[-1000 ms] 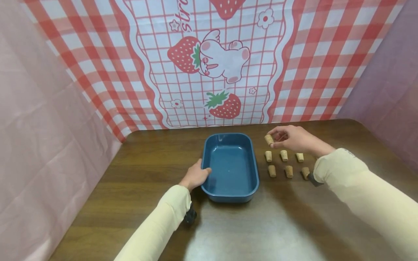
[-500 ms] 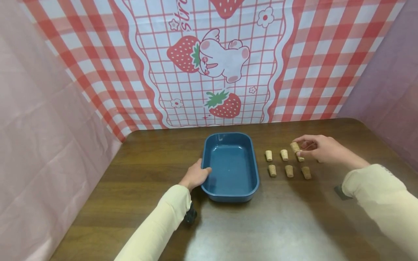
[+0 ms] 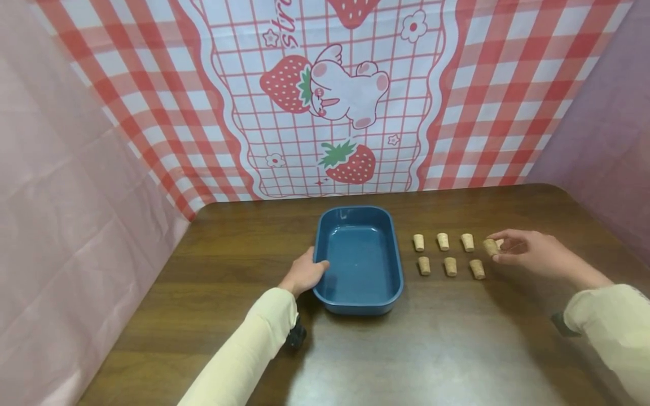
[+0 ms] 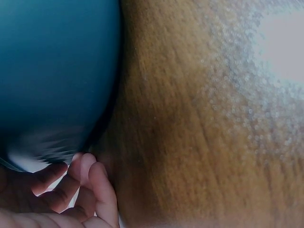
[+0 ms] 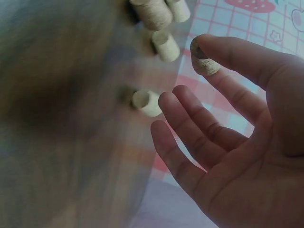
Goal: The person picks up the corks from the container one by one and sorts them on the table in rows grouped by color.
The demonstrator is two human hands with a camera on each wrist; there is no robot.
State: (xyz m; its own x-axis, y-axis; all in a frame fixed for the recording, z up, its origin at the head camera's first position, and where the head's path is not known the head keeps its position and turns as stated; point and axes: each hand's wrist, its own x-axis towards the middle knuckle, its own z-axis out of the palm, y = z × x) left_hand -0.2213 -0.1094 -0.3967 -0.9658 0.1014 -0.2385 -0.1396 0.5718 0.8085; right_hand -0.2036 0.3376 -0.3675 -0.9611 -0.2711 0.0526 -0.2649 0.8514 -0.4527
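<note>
My right hand pinches a tapered cork between thumb and forefinger, above the table at the right end of the cork rows. In the right wrist view this held cork sits at the fingertips, while the other fingers stay loosely bent. Partly behind the hand, another cork lies on the table. Two short rows of corks lie between that hand and a blue rectangular dish. My left hand grips the dish's left wall, thumb over the rim and fingers against the outside.
Brown wood table extends around the dish and corks. A red-checked strawberry cloth hangs behind the table's back edge. Pink drapes hang at the left and mauve ones at the right. Light glares off the near part of the tabletop.
My right hand has moved rightward and nearer with its cork, passing over the back row, whose right-hand corks show more fully. My left hand and the dish stay put.
</note>
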